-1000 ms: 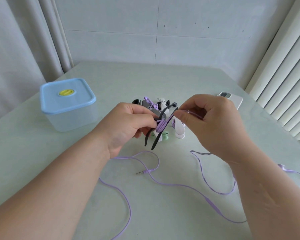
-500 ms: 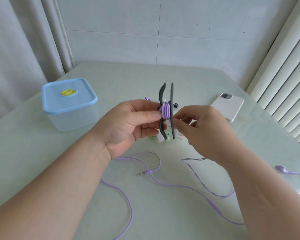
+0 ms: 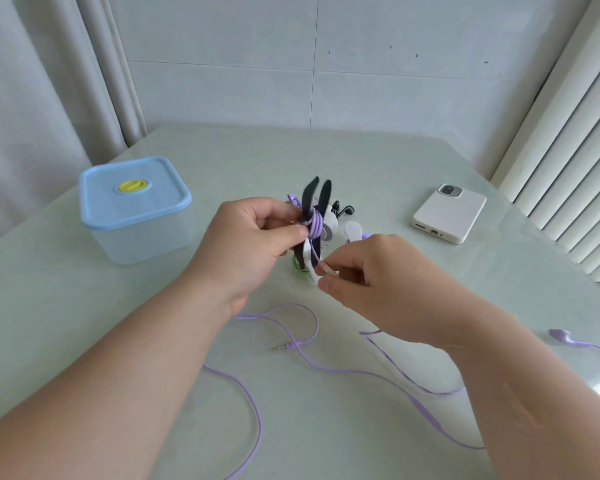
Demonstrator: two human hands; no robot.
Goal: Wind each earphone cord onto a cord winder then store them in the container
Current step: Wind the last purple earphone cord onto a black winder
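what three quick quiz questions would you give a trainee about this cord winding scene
1. True or false: the container has its lid off.
2. Which hand grips the black cord winder? A left, B right, C neither.
3. What does the right hand pinch?
Key: 1 false. 2 A, the left hand. 3 the purple cord.
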